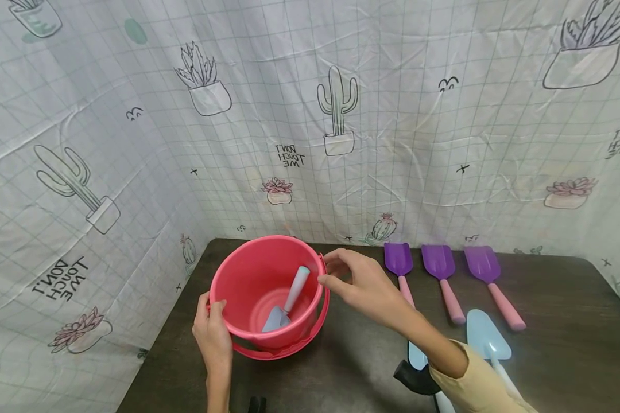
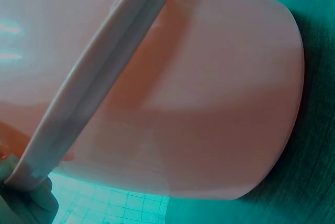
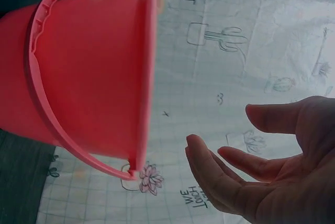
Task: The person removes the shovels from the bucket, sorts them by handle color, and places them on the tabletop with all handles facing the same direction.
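A pink bucket (image 1: 268, 287) stands on the dark table, its handle hanging down at the front. My left hand (image 1: 212, 330) grips its left rim, thumb over the edge; in the left wrist view the bucket's side (image 2: 225, 88) fills most of the picture. Inside the bucket lies a small light-blue trowel (image 1: 294, 292), its handle leaning up toward the right rim. Close to that rim is my right hand (image 1: 364, 284), fingers loosely bent and holding nothing. The right wrist view shows this hand (image 3: 261, 177) apart from the bucket (image 3: 94, 72).
Three purple shovels (image 1: 438, 262) with pink handles lie in a row at the back right. A light-blue trowel (image 1: 485, 335) lies in front of them, and another light-blue tool (image 1: 417, 357) is partly hidden under my right forearm. A cactus-print cloth (image 1: 403, 143) hangs behind the table.
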